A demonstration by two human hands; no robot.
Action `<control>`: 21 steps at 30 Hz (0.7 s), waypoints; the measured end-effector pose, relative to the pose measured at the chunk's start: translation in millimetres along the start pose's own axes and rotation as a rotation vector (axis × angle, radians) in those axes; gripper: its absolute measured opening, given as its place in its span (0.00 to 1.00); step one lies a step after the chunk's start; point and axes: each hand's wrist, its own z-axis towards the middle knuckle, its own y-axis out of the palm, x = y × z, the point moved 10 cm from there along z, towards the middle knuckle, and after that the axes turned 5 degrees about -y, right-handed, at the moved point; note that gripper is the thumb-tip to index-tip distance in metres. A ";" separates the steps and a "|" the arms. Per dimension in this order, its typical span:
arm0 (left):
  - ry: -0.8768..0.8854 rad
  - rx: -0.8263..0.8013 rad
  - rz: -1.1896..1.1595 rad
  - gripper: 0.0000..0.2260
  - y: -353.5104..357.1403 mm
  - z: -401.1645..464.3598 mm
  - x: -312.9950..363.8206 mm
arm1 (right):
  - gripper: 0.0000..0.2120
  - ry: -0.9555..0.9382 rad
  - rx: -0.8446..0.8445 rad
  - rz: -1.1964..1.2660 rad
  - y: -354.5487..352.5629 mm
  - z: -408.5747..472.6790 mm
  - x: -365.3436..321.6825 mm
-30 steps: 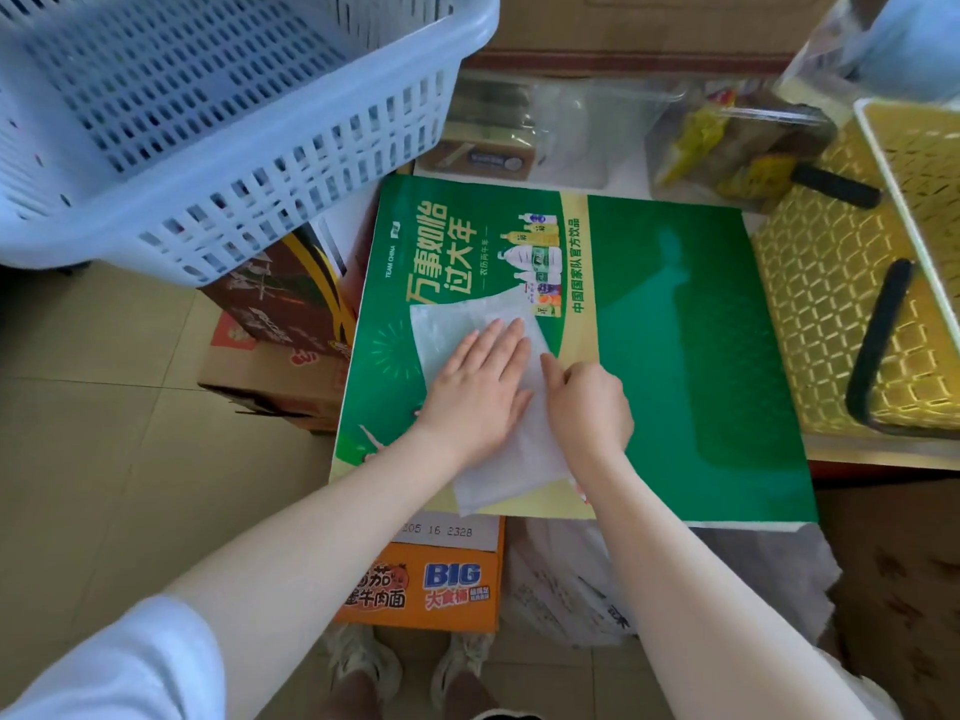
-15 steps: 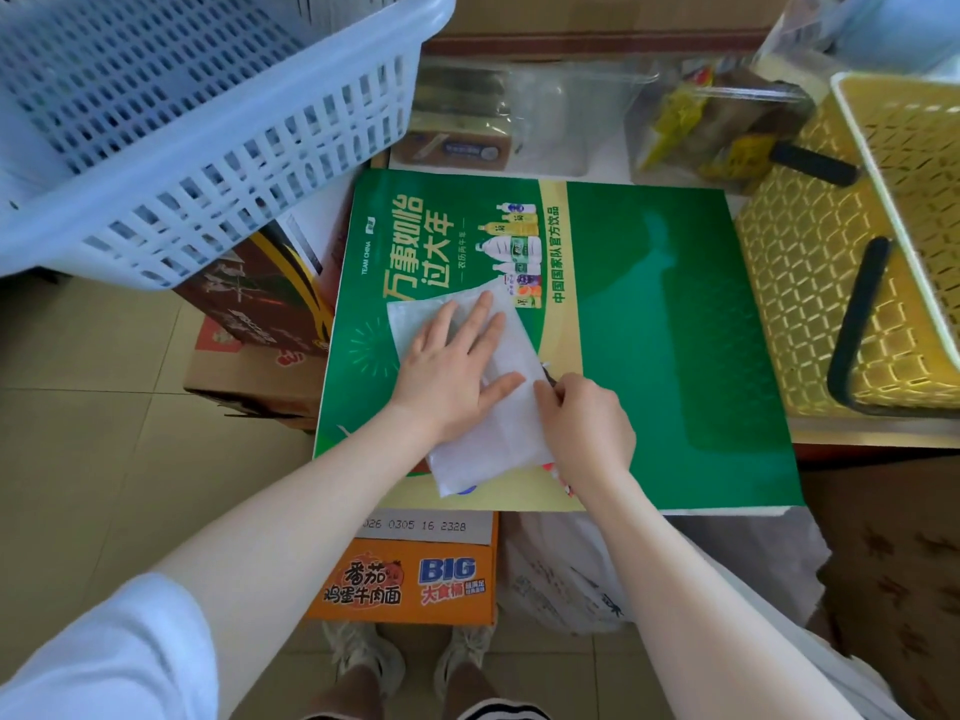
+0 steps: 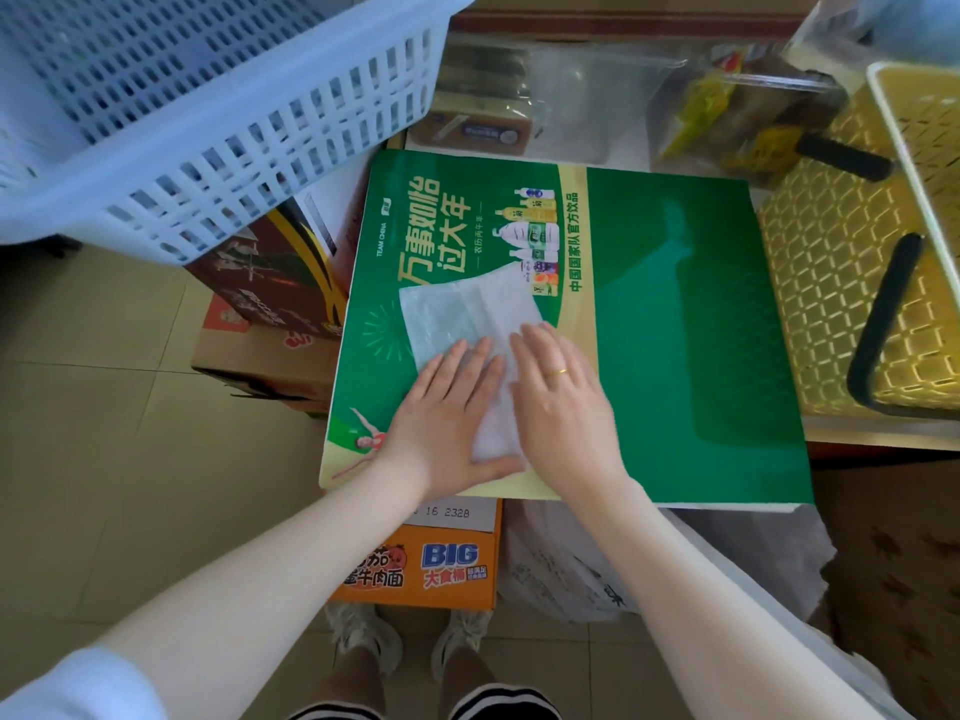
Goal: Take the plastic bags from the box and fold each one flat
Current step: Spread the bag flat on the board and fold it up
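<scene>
Crowded storage corner: green printed board [image 3: 675, 330] laid flat as a work surface over stacked cartons, pale blue slatted basket [image 3: 208, 122] upper left, yellow mesh basket [image 3: 841, 314] at right, orange noodle carton [image 3: 415, 563] below the board's near edge, tiled floor beyond. White plastic bag [image 3: 457, 309] flat on the board's left half, already a narrow folded strip. Half a second ago: left palm alone spread on the strip, right hand curled at its right edge. Now: both hands flat on the near end, side by side. Left hand [image 3: 447, 407] with fingers straight and spread, thumb along the strip's near edge; right hand [image 3: 561, 392], ring on one finger, fingers extended over the right margin. Nothing pinched or gripped by either, only pressing. Probable meaning: lengthwise fold just closed and being smoothed, air pushed out; a crosswise fold or two likely left before this bag counts as done. Long axis running from near the body up and slightly left, far end toward the printed bottles, short edges square to that line. Far half uncovered, faint crease visible along its length.
</scene>
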 end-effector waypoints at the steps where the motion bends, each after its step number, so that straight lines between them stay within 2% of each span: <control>1: -0.014 0.004 -0.016 0.46 0.2 -0.5 -1.2 | 0.21 -0.060 -0.055 0.030 11.3 -3.6 -8.3; 4: -0.059 0.033 -0.053 0.47 0.0 -1.8 -5.2 | 0.28 -0.050 -0.224 0.052 41.3 -14.0 -1.8; 9: -0.108 0.008 -0.025 0.55 5.9 -3.6 -16.7 | 0.33 -0.027 -0.355 -0.006 55.5 -8.5 17.3; 12: -0.136 0.008 -0.020 0.56 3.9 -5.2 -25.4 | 0.36 0.066 -0.356 -0.045 53.5 4.6 31.1; 14: -0.125 0.009 0.000 0.56 1.4 -6.3 -27.2 | 0.33 0.006 -0.310 -0.092 45.3 17.3 19.8; 16: -0.112 0.014 0.008 0.56 -1.1 -7.1 -26.7 | 0.31 -0.132 -0.266 -0.083 46.7 28.6 0.2; 17: -0.112 0.020 0.002 0.56 -1.6 -7.2 -26.7 | 0.32 -0.168 -0.302 -0.055 52.3 31.4 -5.6; 21: -0.122 0.024 -0.005 0.57 0.5 -5.8 -27.9 | 0.37 -0.158 -0.353 0.015 67.9 47.5 -0.3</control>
